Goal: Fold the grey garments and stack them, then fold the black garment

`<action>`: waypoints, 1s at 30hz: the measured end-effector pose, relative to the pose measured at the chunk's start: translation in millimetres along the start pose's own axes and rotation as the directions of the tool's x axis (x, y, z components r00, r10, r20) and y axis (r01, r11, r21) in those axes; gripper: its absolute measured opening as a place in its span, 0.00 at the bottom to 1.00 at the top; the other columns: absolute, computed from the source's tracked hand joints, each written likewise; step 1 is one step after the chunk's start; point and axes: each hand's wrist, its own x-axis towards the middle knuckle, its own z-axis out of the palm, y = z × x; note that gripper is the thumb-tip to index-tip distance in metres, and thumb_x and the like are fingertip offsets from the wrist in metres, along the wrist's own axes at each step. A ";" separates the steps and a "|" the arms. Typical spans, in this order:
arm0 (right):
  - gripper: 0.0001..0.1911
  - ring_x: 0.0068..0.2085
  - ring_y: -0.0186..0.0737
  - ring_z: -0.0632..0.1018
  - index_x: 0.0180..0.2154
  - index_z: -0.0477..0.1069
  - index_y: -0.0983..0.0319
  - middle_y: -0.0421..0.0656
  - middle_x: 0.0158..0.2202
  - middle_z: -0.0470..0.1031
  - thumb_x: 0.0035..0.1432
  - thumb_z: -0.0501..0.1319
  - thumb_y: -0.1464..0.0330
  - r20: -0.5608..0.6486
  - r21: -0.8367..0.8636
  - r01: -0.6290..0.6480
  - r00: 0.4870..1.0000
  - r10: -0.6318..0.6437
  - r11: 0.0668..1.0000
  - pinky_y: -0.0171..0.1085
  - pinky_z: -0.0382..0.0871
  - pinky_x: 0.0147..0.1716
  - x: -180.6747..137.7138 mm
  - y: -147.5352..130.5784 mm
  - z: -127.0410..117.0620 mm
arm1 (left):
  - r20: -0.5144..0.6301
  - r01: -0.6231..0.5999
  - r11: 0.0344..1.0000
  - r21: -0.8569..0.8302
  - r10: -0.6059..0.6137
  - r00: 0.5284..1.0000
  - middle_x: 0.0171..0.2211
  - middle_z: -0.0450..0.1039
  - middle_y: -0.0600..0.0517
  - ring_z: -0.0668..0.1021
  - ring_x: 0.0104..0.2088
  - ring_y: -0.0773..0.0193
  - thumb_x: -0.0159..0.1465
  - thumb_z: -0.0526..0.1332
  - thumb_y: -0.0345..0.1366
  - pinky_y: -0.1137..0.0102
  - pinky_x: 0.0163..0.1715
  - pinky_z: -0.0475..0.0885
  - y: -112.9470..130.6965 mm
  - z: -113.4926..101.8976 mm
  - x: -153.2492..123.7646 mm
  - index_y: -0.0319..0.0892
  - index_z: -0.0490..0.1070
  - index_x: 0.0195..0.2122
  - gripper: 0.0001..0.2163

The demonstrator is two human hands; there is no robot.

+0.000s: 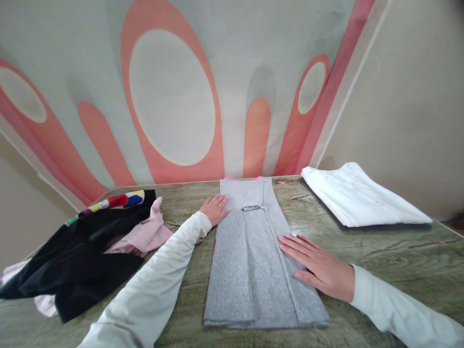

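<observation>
Grey garment (pixel 263 263) is touched at its upper-left edge by left hand (pixel 215 210), right side by right hand (pixel 321 268); both laid flat, slightly spread, pressure unclear.

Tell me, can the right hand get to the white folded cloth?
Probably yes. The right hand lies open at the edge of the grey garment, and only wooden tabletop shows between it and the white folded cloth.

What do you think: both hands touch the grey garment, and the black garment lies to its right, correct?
Not quite: the head view shows the black garment lying left of the grey garment. The left hand and right hand do touch the grey one.
</observation>
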 end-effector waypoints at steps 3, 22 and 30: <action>0.28 0.60 0.44 0.52 0.59 0.48 0.53 0.38 0.60 0.50 0.58 0.48 0.55 -0.005 -0.007 0.000 1.000 0.000 1.000 0.49 0.43 0.59 -1.8 0.1 0.1 | -0.029 -0.058 0.998 0.022 0.058 0.998 0.59 0.53 0.48 0.53 0.59 0.57 0.64 0.44 0.44 0.59 0.56 0.49 13.2 -8.1 -16.0 0.42 0.55 0.56 0.21; 0.24 0.56 0.46 0.60 0.53 0.60 0.55 0.44 0.56 0.60 0.55 0.52 0.56 -0.028 -0.039 -0.022 0.999 0.021 0.999 0.49 0.52 0.54 8.9 -8.2 -11.5 | 0.017 -0.194 0.975 -0.106 0.196 0.980 0.61 0.44 0.49 0.53 0.60 0.60 0.64 0.46 0.42 0.62 0.57 0.51 52.9 -31.4 -150.3 0.42 0.46 0.60 0.24; 0.18 0.48 0.47 0.66 0.47 0.65 0.59 0.48 0.47 0.67 0.55 0.54 0.60 -0.107 -0.096 -0.049 0.994 0.039 0.994 0.48 0.59 0.47 15.7 -15.5 -9.7 | -0.016 -0.199 0.969 -0.147 0.199 0.980 0.61 0.47 0.49 0.54 0.59 0.59 0.63 0.50 0.42 0.61 0.57 0.51 57.7 -36.0 -163.6 0.43 0.47 0.60 0.25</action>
